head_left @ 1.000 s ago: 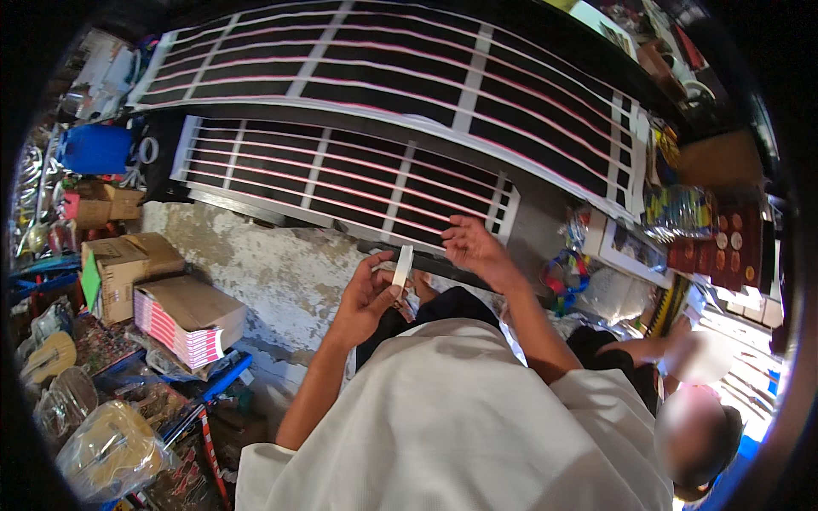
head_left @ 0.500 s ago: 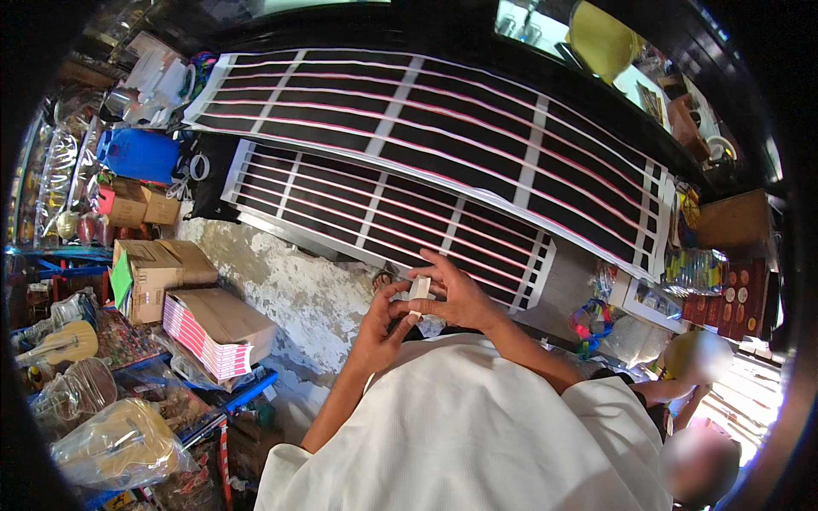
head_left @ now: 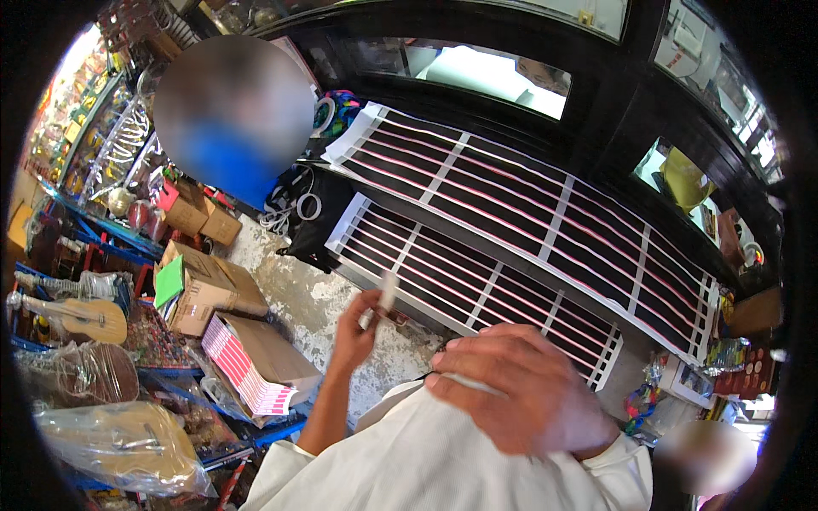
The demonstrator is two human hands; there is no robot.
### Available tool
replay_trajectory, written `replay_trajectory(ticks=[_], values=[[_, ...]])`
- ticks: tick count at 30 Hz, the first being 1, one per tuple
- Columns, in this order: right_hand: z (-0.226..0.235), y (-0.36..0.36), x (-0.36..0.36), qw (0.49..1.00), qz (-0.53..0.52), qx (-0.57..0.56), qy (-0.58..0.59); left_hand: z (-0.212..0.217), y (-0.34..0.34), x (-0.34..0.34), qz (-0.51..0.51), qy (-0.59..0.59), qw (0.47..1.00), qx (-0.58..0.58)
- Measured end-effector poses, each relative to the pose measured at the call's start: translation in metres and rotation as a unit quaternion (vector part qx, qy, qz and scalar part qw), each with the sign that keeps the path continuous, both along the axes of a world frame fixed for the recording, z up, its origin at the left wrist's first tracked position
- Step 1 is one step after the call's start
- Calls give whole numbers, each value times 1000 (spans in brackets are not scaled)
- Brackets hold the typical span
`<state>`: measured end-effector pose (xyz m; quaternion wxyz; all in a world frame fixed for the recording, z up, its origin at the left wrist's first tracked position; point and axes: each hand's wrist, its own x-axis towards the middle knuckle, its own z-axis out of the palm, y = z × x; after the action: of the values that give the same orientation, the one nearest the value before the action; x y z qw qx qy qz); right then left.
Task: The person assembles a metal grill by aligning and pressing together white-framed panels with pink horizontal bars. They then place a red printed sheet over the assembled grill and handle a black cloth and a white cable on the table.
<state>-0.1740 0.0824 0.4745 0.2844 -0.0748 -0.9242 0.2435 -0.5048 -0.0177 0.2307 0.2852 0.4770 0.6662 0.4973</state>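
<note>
A long black sheet (head_left: 494,192) crossed by white and pinkish stripes ran from the upper middle of the frame down to the right, and the person's white shirt (head_left: 434,460) filled the bottom middle. A shorter striped sheet (head_left: 452,271) lay below the long one, near the centre. The right hand (head_left: 511,387) was spread, back upward, right of centre in the lower half, its fingers extended and slightly bent; its palm was hidden, so whether it had hold of anything could not be told. At lower left lay a guitar (head_left: 136,443) in clear plastic, and above and right of it a brown carton (head_left: 273,345). Left of centre, the left hand (head_left: 358,328) was closed, thumb and fingers pinching a small white block (head_left: 388,294). The block, somewhat blurred, stood up from the fingertips, overlapping the shorter sheet's lower edge in view.
</note>
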Motion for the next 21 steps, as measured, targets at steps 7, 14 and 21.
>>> replay_trajectory(ticks=[7,14,21], values=[[72,-34,-46,967,-166,192,34,53,104,-161,138,218,956,139],[67,-48,-56,911,-319,260,-40,78,230,-268,207,406,878,148],[149,-123,-51,790,-539,15,-293,33,293,-312,119,469,874,47]])
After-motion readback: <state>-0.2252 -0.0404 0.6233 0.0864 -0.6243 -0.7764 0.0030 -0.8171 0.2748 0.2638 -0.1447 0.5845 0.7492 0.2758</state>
